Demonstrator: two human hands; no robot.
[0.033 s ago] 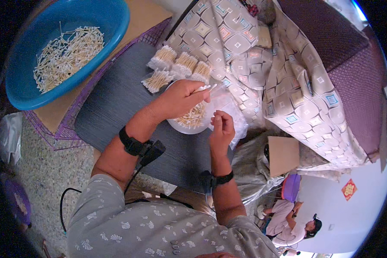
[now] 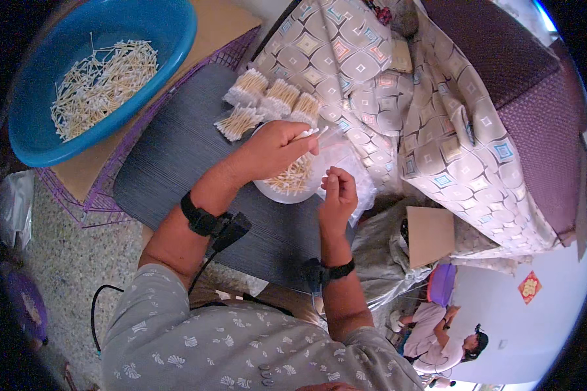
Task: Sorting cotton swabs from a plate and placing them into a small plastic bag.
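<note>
i am pinching a few cotton swabs (image 2: 308, 135) in my left hand (image 2: 277, 148) over the white bowl (image 2: 282, 193); my right hand (image 2: 337, 195) is hovering beside it, fingers curled, holding nothing.

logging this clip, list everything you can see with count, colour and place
basin: one, blue, upper left, holds loose swabs
loose swabs: many, pale, in the basin
board: one, dark grey, centre, under the hands
swab bundles: about four, pale, at the board's far edge
plate: one, white, on the board, holds swabs
clear bag: one, by the right hand
patterned cloth: one, grey-beige, right
cardboard piece: one, tan, lower right
another person: one, seated, lower right
left hand: pinches a few swabs over the plate
right hand: fingers curled, at the bag
</note>
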